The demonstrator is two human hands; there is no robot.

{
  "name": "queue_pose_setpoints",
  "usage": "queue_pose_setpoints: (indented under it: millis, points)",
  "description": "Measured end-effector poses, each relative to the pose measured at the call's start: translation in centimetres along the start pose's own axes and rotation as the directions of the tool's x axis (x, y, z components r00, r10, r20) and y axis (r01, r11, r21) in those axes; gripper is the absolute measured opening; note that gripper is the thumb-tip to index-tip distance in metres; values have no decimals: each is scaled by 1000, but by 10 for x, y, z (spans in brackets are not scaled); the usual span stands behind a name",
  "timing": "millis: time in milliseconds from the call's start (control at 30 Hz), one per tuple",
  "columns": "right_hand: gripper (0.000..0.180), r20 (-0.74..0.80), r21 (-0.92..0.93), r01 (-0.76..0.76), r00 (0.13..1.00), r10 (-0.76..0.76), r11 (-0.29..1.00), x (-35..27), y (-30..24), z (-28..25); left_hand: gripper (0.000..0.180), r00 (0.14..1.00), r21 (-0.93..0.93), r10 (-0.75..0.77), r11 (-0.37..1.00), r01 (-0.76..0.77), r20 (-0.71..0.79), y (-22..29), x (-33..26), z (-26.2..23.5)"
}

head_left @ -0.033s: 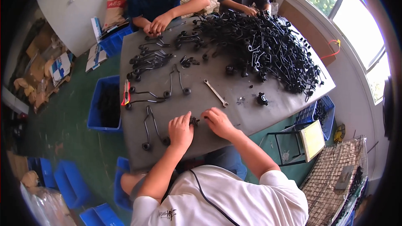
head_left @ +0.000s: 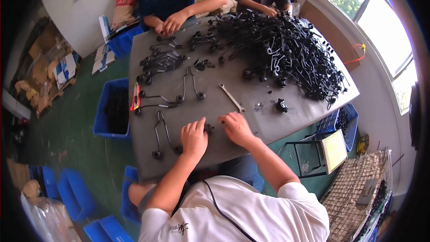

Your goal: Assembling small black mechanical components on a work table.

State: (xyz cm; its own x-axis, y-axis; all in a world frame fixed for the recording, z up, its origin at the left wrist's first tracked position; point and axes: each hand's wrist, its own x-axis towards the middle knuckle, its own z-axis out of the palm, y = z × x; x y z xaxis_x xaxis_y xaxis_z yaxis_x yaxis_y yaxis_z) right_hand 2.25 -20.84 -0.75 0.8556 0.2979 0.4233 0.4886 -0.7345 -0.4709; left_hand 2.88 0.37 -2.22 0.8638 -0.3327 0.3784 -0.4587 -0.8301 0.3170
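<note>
At the near edge of the table, my left hand (head_left: 194, 139) is closed around a dark clamp-like part (head_left: 208, 128), mostly hidden by my fingers. Just to its right, my right hand (head_left: 237, 129) pinches a tiny black piece (head_left: 222, 121) too small to name. A gap separates the two hands. Beyond my right fingertips lies a metal wrench (head_left: 232, 98). Left of my left hand is a bent black rod pair (head_left: 162, 135) with round ends; a similar bent rod pair (head_left: 185, 84) lies farther off. A black round clamp (head_left: 281, 105) rests to the right.
A large heap of black rod parts (head_left: 286, 54) covers the table's far right. A red utility knife (head_left: 135, 97) lies at the left edge. Two people sit across the table (head_left: 264, 130). Blue bins (head_left: 102, 121) stand on the floor, and a stool (head_left: 333, 151) is at the right.
My right hand has shifted slightly up and right, a little farther from the part in my left hand. My left hand keeps nearly the same place.
</note>
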Motion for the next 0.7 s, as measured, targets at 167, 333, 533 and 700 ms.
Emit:
queue_pose_setpoints:
  millis: [167,333,533,700]
  points:
    - [45,-61,53,-11,998,14,999,5,1,-14,60,996,-84,-17,996,10,-86,21,14,-13]
    - [41,95,80,71,992,-79,994,17,-4,9,54,999,-157,-32,987,25,-41,6,6,-7]
    - [34,190,66,-144,973,130,987,7,18,-3,51,998,-219,-53,975,47,-19,7,-3,-4]
    - [34,92,155,42,994,-57,987,17,-9,9,50,998,-252,-49,967,35,-47,5,-4,-4]
